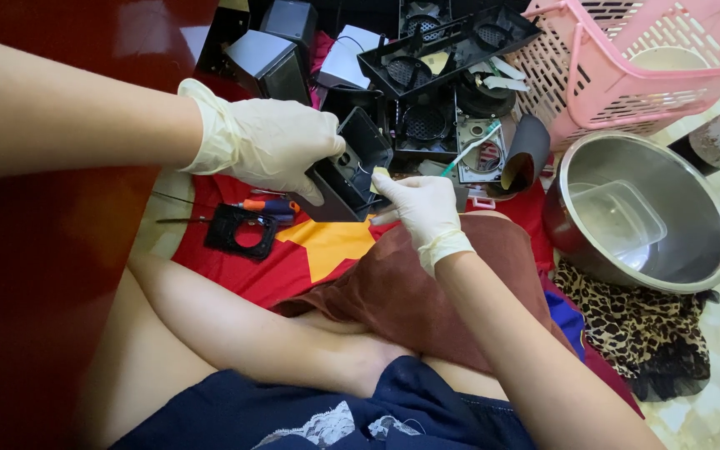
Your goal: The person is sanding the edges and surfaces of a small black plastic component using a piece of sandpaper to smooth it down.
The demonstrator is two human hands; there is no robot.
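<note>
While a black plastic housing [345, 171] is held up above the lap, it is gripped from the left side by the left hand [270, 137], which is covered by a pale glove; the fingers [314, 193] are wrapped around its edge and pressed against its wall. The open side of the housing is turned to the right hand [422, 208], also gloved, whose fingers [387, 185] are pinched together on a small yellowish piece [379, 173] just at the opening.

Behind the hands, a pink plastic basket [618, 62] is seen, lying tilted, and a pale round thing [668, 57] is visible inside through its slots. Beside it, to the right of the hands, a steel bowl [693, 258] is standing on a leopard-patterned cloth [643, 325]; a clear square plastic container [618, 221] is resting in the bowl, and nothing can be seen in that container. A long black tray [447, 48] with round grilles is placed on a pile of other black parts.

On the red and yellow cloth [327, 250], a black square frame [242, 229] with a round hole is lying, and a screwdriver [268, 205] with orange and blue handle is lying just beside it
</note>
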